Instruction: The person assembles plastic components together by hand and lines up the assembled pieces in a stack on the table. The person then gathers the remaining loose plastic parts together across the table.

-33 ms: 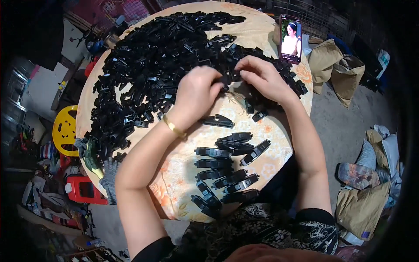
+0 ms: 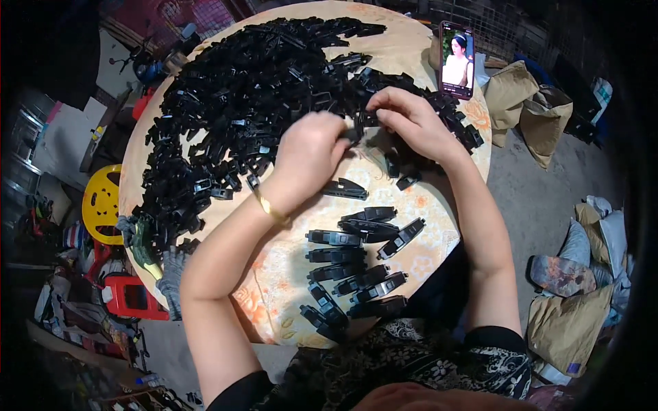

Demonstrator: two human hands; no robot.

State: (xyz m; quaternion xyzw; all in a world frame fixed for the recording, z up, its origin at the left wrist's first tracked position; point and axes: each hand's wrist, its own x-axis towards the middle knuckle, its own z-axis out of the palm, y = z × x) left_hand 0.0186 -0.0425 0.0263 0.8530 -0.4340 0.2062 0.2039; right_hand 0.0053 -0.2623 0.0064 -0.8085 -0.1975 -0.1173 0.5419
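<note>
Over the near edge of a big heap of black plastic parts (image 2: pixel 240 96), both hands work close together. My left hand (image 2: pixel 308 147), with a gold-coloured bracelet at its wrist, is closed on a small black plastic part (image 2: pixel 352 135) by thumb and fingers. Facing it, my right hand (image 2: pixel 415 127) has thumb and fingertips pinched; whatever they hold is lost among the dark pieces. A long black clip-like piece (image 2: pixel 346 190) lies below the left hand. Nearer my body, several similar black pieces (image 2: pixel 334 255) lie in loose rows on the table.
The round table (image 2: pixel 274 253) has a flowered cloth. At its far right stands a phone (image 2: pixel 457 61) with a lit screen. Gloves (image 2: pixel 171 274) lie by the left edge. A yellow stool (image 2: pixel 103 205) and a red container (image 2: pixel 133 296) stand left; paper sacks (image 2: pixel 545 120) stand right.
My left hand has shifted very slightly, and the small black part at its fingertips has turned a little. My right hand has barely moved.
</note>
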